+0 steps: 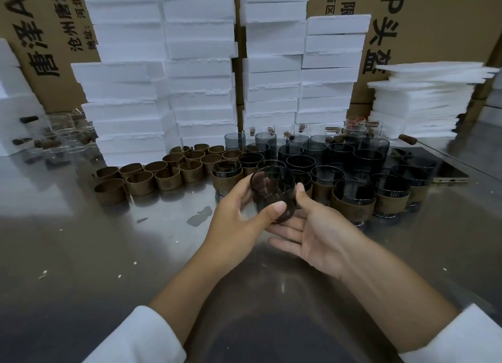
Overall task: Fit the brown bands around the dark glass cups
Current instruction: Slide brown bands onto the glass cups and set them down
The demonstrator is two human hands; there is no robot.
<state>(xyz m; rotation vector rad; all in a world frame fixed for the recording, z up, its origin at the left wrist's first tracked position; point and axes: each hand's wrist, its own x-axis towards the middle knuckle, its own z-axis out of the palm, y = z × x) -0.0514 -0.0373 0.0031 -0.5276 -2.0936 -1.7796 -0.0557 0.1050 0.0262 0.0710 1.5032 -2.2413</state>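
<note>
The dark glass cup (271, 191) is held in the air over the middle of the desk (108, 254), just in front of the rows of glassware. It stands nearly upright, with its open mouth on top and tipped a little toward the person and its thick base pointing down toward the palms.

The left hand (236, 221) grips it: the thumb presses the near wall low down and the fingers (245, 184) curl round the far left side. The right hand (320, 235) lies palm-up. Its thumb touches the cup's right wall and its fingers are straight and spread beneath the base, cradling rather than clasping.

The glass looks darker and brownish at the base. Whether a band already sits there or this is only the thick bottom cannot be told.

The loose brown bands (168, 177) stand on edge in rows toward the desk's left, so they lie to the left of the cup and on the left hand's side. The banded cups (353, 207) cluster at the right, with bare dark cups (339, 152) behind them.

On the finished cups the sleeve sits low on the wall, so a band probably has to slide on along the cup's axis. The left hand holds the glass and the right is free, so the right would likely have to cross over for a band, or the grip would have to swap.
</note>
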